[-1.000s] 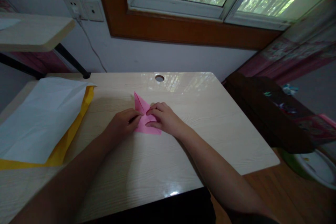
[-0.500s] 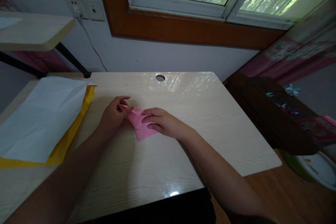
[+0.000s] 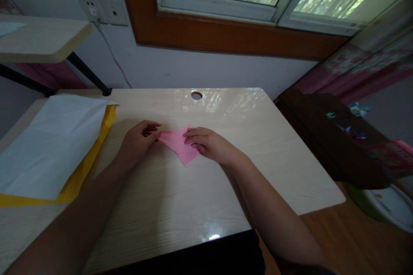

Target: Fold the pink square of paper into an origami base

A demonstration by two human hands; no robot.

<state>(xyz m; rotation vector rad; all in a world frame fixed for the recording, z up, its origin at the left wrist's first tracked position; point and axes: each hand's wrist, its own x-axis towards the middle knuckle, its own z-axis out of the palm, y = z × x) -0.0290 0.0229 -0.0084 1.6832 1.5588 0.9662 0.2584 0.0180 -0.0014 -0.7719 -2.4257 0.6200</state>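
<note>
A piece of folded pink paper [image 3: 182, 144] is between my two hands, over the middle of the pale wooden desk [image 3: 200, 197]. My left hand [image 3: 138, 137] pinches its narrow left end between thumb and fingers. On the paper's right side, my right hand [image 3: 206, 142] has its fingers over the top, and its thumb is hidden beneath or behind the hand. One corner of the paper points toward me. The right edge of the paper is covered by my right hand.
Large white paper [image 3: 54, 146] lies over yellow paper [image 3: 87, 159] on the desk's left side. A raised shelf [image 3: 41, 43] with black legs stands at the back left. A round cable hole [image 3: 196, 95] is near the back edge. A dark cabinet [image 3: 329, 137] is at the right.
The pink paper has shifted right and turned, its near corner moving right. My right hand has moved slightly right with it. My left hand now pinches the narrow left tip.
</note>
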